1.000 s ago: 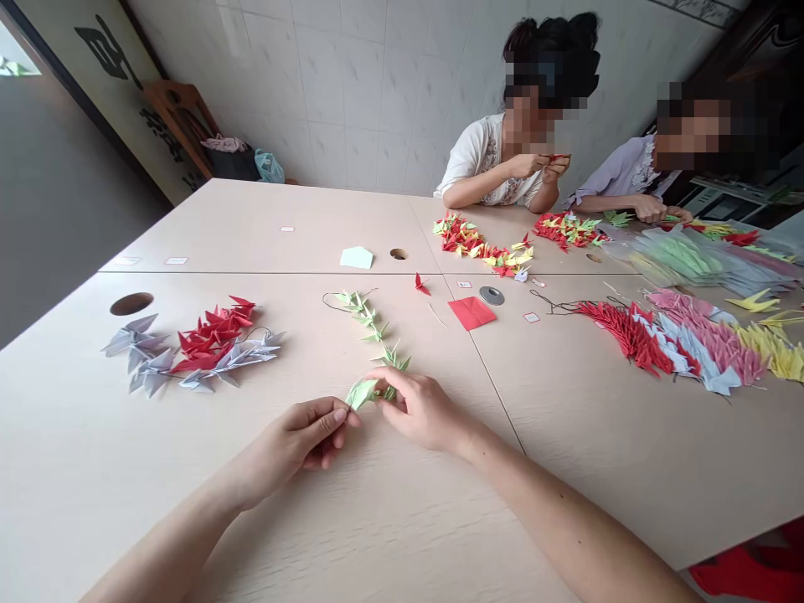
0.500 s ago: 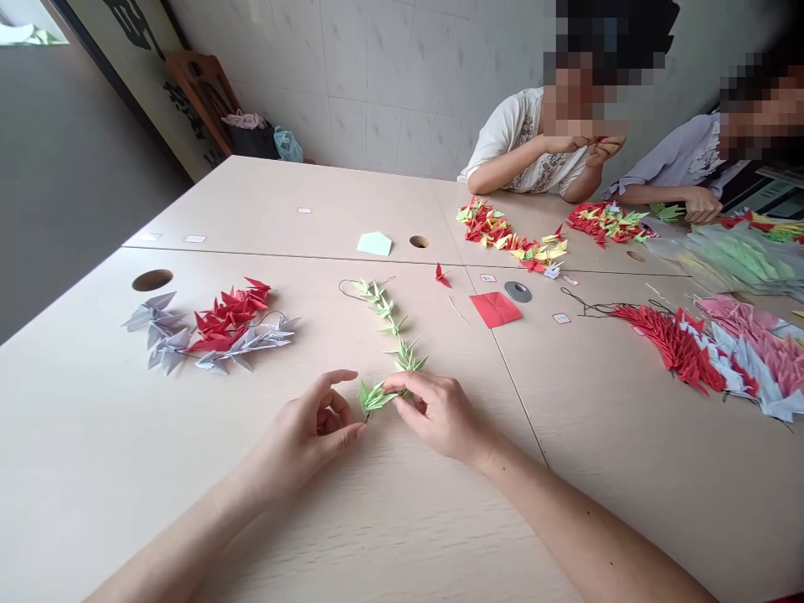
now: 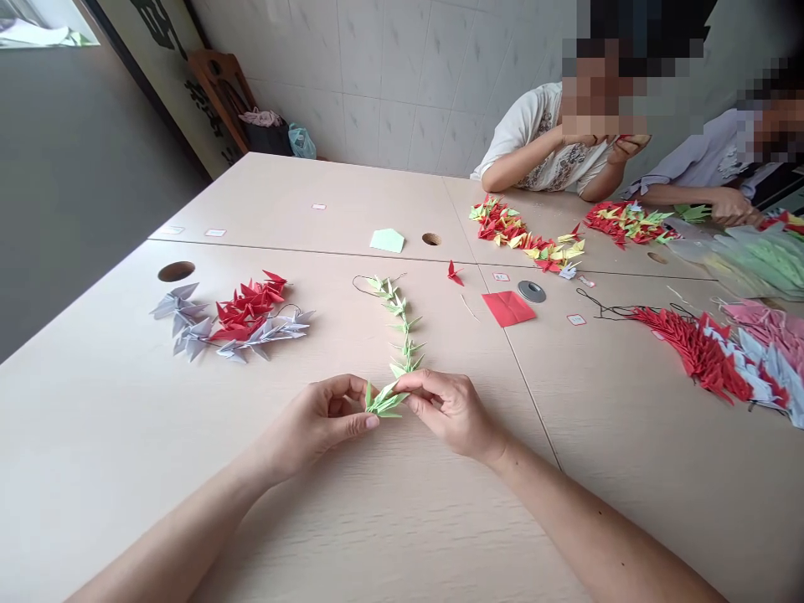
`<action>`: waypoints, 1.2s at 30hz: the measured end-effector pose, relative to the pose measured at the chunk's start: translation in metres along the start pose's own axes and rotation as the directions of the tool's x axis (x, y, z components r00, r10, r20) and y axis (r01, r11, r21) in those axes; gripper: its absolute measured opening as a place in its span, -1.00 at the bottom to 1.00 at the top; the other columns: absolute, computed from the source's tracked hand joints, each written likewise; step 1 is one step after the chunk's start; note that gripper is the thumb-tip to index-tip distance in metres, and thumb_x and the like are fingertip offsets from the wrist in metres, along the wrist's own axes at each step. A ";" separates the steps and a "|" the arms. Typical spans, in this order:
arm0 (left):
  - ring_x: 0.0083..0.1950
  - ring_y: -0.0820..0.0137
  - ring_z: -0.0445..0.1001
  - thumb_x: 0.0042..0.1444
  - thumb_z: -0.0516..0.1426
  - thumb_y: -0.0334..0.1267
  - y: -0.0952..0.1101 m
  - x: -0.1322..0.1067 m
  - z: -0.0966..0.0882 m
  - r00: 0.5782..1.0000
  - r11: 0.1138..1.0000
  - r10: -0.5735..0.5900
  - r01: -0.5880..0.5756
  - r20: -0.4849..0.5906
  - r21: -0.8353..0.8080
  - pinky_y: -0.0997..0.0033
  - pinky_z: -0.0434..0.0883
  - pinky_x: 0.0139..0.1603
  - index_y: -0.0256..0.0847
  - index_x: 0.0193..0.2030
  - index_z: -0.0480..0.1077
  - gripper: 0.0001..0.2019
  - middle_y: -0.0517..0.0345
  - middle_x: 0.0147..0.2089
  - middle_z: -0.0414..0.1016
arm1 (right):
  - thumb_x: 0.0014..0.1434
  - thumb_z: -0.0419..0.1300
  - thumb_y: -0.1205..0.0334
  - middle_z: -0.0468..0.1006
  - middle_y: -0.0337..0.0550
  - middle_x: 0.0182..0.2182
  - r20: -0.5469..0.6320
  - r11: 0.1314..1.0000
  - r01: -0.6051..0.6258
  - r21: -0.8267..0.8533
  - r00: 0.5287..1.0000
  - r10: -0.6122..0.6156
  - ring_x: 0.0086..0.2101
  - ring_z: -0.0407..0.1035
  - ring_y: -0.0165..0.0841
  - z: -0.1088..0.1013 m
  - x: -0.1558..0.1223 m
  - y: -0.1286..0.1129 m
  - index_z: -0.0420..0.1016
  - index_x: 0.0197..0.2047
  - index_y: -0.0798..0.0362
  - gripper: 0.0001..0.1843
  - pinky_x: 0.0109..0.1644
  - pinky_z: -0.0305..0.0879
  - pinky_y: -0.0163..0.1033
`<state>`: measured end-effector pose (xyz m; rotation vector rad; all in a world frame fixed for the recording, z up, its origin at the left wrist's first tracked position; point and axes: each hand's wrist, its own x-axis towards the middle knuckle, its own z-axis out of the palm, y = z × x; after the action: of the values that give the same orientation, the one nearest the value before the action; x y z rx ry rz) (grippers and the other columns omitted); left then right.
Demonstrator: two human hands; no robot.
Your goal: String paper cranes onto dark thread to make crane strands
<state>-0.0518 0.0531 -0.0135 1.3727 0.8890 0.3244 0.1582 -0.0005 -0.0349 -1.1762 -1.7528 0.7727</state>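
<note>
A string of green paper cranes [image 3: 399, 327] runs away from me across the pale table [image 3: 389, 519]. Its near end, a green crane [image 3: 384, 400], lies between my two hands. My right hand [image 3: 447, 409] pinches that crane from the right with thumb and fingers. My left hand [image 3: 323, 421] is curled, thumb and forefinger pressed together right at the crane's left tip; whether it grips the crane or a thread I cannot tell.
A red and grey crane garland [image 3: 234, 322] lies to the left. A red paper square [image 3: 508, 307], a tape roll [image 3: 531, 291] and a green sheet [image 3: 388, 241] lie further off. Two people fold at the far right among crane heaps [image 3: 531, 239] and long strands [image 3: 709, 352].
My left hand opened away from the green crane, then closed its thumb and forefinger at the crane's tip again. My view shifted left, so everything sits further right in frame.
</note>
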 end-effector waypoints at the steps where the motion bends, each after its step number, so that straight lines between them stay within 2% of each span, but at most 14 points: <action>1: -0.49 0.52 0.21 0.01 0.26 -0.09 -0.003 0.000 0.001 0.999 0.999 0.021 -0.020 -0.032 0.036 0.54 0.11 -0.53 -0.19 -0.22 0.41 -0.73 0.26 -0.44 0.35 | 0.16 0.06 0.48 0.63 -0.24 -0.27 0.000 1.000 0.002 -0.021 1.000 -0.002 -0.35 0.48 -0.44 0.000 0.000 0.000 0.47 -0.13 -0.02 -0.70 -0.29 0.39 -0.33; 3: -0.48 0.51 0.22 0.04 0.24 -0.10 -0.008 0.000 0.002 0.989 0.987 0.087 -0.069 -0.124 0.145 0.54 0.17 -0.51 -0.17 -0.19 0.41 -0.75 0.27 -0.44 0.34 | 0.17 0.05 0.47 0.64 -0.24 -0.24 -0.004 0.998 -0.015 -0.060 1.000 0.015 -0.40 0.46 -0.45 0.000 -0.001 0.000 0.41 -0.06 -0.03 -0.68 -0.32 0.38 -0.33; 5: -0.42 0.48 0.28 0.08 0.21 -0.13 -0.012 -0.001 0.003 0.960 0.953 0.192 -0.133 -0.206 0.271 0.53 0.27 -0.47 -0.15 -0.20 0.42 -0.80 0.22 -0.35 0.39 | 0.17 0.06 0.45 0.65 -0.23 -0.22 -0.021 0.995 -0.042 -0.088 0.999 0.040 -0.46 0.44 -0.46 -0.001 -0.002 0.000 0.34 -0.02 -0.05 -0.66 -0.36 0.36 -0.32; 7: -0.33 0.46 0.33 0.10 0.18 -0.17 -0.013 -0.002 0.004 0.927 0.907 0.288 -0.184 -0.240 0.378 0.52 0.34 -0.43 -0.13 -0.22 0.43 -0.86 0.17 -0.23 0.41 | 0.17 0.07 0.44 0.65 -0.22 -0.22 -0.043 0.993 -0.059 -0.100 0.998 0.055 -0.45 0.44 -0.45 -0.002 -0.003 -0.001 0.31 -0.02 -0.05 -0.68 -0.37 0.35 -0.33; 9: -0.31 0.45 0.34 0.12 0.16 -0.20 -0.014 -0.002 0.004 0.914 0.875 0.330 -0.204 -0.234 0.439 0.52 0.37 -0.43 -0.12 -0.21 0.43 -0.88 0.16 -0.20 0.41 | 0.17 0.08 0.44 0.64 -0.22 -0.23 -0.053 0.992 -0.069 -0.107 0.997 0.064 -0.42 0.46 -0.44 -0.003 -0.003 -0.001 0.32 -0.06 -0.05 -0.71 -0.37 0.34 -0.34; 15: -0.40 0.49 0.32 0.15 0.14 -0.18 -0.013 -0.001 0.003 0.907 0.812 0.354 -0.176 -0.229 0.557 0.51 0.33 -0.45 -0.12 -0.21 0.42 -0.88 0.22 -0.30 0.36 | 0.16 0.08 0.46 0.62 -0.27 -0.32 -0.053 0.980 -0.058 -0.190 0.997 0.048 -0.41 0.45 -0.44 -0.003 0.000 0.002 0.45 -0.18 -0.02 -0.76 -0.38 0.29 -0.35; 20: -0.41 0.50 0.31 0.13 0.16 -0.18 -0.012 -0.001 0.001 0.892 0.730 0.395 -0.158 -0.221 0.665 0.49 0.28 -0.43 -0.12 -0.23 0.43 -0.89 0.22 -0.27 0.40 | 0.16 0.08 0.49 0.61 -0.27 -0.36 -0.044 0.969 0.000 -0.247 0.999 -0.011 -0.42 0.40 -0.45 -0.002 0.000 0.005 0.52 -0.22 0.00 -0.74 -0.35 0.26 -0.34; 27: -0.31 0.42 0.39 0.13 0.17 -0.16 -0.013 0.002 -0.002 0.902 0.742 0.391 -0.191 -0.182 0.643 0.45 0.32 -0.34 -0.10 -0.23 0.46 -0.88 0.21 -0.31 0.47 | 0.22 0.04 0.46 0.54 -0.26 -0.41 0.020 0.996 0.001 -0.086 1.000 0.001 -0.43 0.34 -0.46 -0.003 0.002 0.003 0.48 -0.27 0.02 -0.77 -0.38 0.21 -0.36; 29: -0.27 0.40 0.41 0.13 0.17 -0.17 -0.013 0.003 -0.003 0.900 0.746 0.399 -0.210 -0.172 0.632 0.43 0.34 -0.30 -0.11 -0.23 0.46 -0.88 0.19 -0.30 0.49 | 0.23 0.05 0.44 0.51 -0.27 -0.42 0.043 0.999 -0.031 -0.045 0.999 0.033 -0.46 0.30 -0.48 -0.003 0.002 0.002 0.47 -0.28 0.03 -0.80 -0.40 0.18 -0.37; 32: -0.24 0.38 0.42 0.12 0.17 -0.20 -0.012 0.002 -0.002 0.893 0.729 0.422 -0.231 -0.157 0.645 0.41 0.35 -0.25 -0.10 -0.23 0.45 -0.90 0.18 -0.26 0.50 | 0.21 0.08 0.40 0.47 -0.30 -0.44 0.061 0.989 -0.145 -0.018 0.987 0.146 -0.51 0.23 -0.52 -0.004 0.002 -0.001 0.42 -0.29 0.03 -0.87 -0.44 0.14 -0.39; 36: -0.25 0.39 0.43 0.11 0.15 -0.26 -0.012 0.001 -0.002 0.887 0.716 0.435 -0.233 -0.159 0.658 0.43 0.35 -0.28 -0.09 -0.21 0.44 -0.89 0.18 -0.24 0.50 | 0.18 0.09 0.39 0.42 -0.34 -0.46 0.073 0.969 -0.247 -0.023 0.966 0.248 -0.54 0.16 -0.54 -0.004 0.002 -0.005 0.37 -0.33 0.03 -0.91 -0.46 0.10 -0.40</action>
<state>-0.0557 0.0525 -0.0255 2.1707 1.0467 0.5697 0.1592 -0.0005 -0.0286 -1.4097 -1.6924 0.9651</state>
